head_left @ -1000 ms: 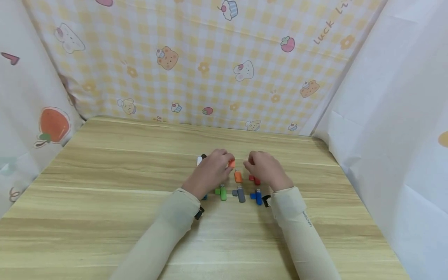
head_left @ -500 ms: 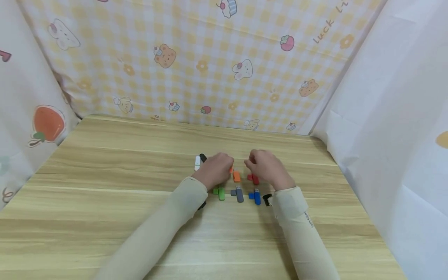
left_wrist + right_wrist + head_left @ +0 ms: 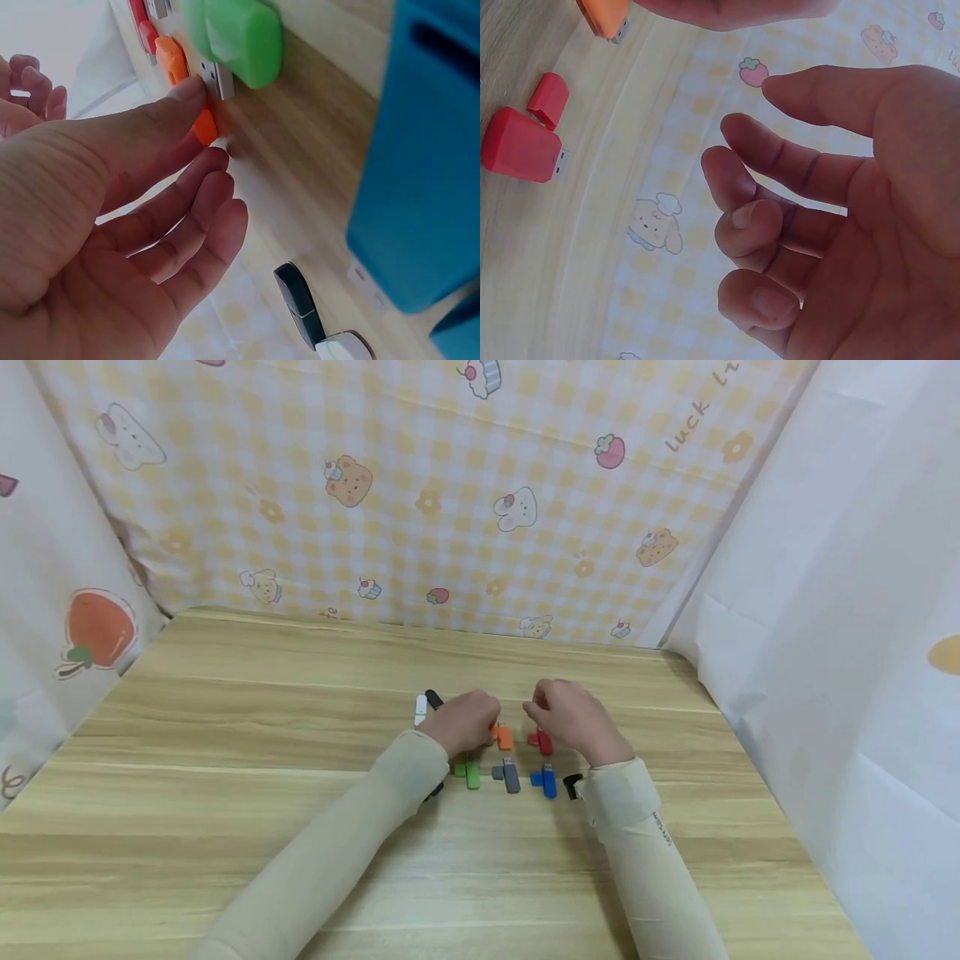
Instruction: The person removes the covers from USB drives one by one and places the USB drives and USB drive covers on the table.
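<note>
My left hand (image 3: 463, 723) is low over the table, its thumb and index finger pinching a small orange cap (image 3: 204, 127). Beside that cap lies an orange USB stick (image 3: 506, 738), its metal plug pointing away from me. In the left wrist view the thumb partly hides the cap, and the other fingers curve loosely below it. My right hand (image 3: 572, 717) hovers just past a red USB stick (image 3: 545, 742) and its red cap (image 3: 533, 738). Its fingers are loosely bent with nothing between them, as the right wrist view shows.
Nearer to me lie a green USB stick (image 3: 473, 776), a grey one (image 3: 512, 777) and a blue one (image 3: 550, 782), each with its cap alongside. A teal stick (image 3: 420, 150) is under my left wrist. White (image 3: 421, 707) and black (image 3: 433, 698) pieces lie left.
My left hand has come down with the orange cap, which is now beside the orange USB stick. The right hand has barely moved. The head view has shifted slightly.
</note>
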Demonstrator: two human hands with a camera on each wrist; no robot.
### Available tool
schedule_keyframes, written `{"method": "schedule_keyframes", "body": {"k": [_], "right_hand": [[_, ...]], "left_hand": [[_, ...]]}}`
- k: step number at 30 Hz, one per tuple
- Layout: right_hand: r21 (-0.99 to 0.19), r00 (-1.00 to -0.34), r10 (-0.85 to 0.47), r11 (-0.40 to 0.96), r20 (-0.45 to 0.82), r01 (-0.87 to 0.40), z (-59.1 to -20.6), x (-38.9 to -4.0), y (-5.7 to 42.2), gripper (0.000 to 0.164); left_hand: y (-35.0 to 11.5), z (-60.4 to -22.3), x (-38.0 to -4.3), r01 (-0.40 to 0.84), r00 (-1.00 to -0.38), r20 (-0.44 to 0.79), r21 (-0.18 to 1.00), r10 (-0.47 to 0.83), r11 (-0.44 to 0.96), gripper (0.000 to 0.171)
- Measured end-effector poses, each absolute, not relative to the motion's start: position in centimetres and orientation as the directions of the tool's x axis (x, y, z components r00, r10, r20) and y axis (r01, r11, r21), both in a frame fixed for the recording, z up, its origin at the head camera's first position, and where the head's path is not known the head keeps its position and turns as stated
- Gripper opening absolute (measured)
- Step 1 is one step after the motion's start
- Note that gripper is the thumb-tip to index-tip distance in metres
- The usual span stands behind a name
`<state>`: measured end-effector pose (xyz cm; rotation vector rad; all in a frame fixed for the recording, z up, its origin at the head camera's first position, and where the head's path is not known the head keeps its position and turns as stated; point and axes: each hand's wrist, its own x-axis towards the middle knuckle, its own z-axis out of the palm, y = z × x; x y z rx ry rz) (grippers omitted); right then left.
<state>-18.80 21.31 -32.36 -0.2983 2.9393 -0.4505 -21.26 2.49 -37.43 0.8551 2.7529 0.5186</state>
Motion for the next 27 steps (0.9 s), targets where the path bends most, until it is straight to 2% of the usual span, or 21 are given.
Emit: {"method": "schedule_keyframes", "body": {"k": [10,20,27], "right_hand": [[-0.321,-0.965,-0.230,0.930,-0.129,-0.179,-32.4,-18.8,21.2,0.024],[-0.308,-0.964,-0.237,0.932,-0.122,-0.190,-32.5,-18.9,21.3,0.023],[-0.313,-0.963,-0.235,0.932,-0.131,-0.185,-32.5,-18.9,21.3,0.023]], "left_hand": [[2.1,-37.0,-21.3,0.491,-0.801,-0.132,0.413,0.584,0.767,0.022],[0.2,-35.4,-22.3,0.536,-0.817,-0.051,0.304,0.575,0.788,0.018],[-2.0,-34.8,-23.4,0.534,-0.827,-0.010,0.298,0.562,0.791,0.019]]}}
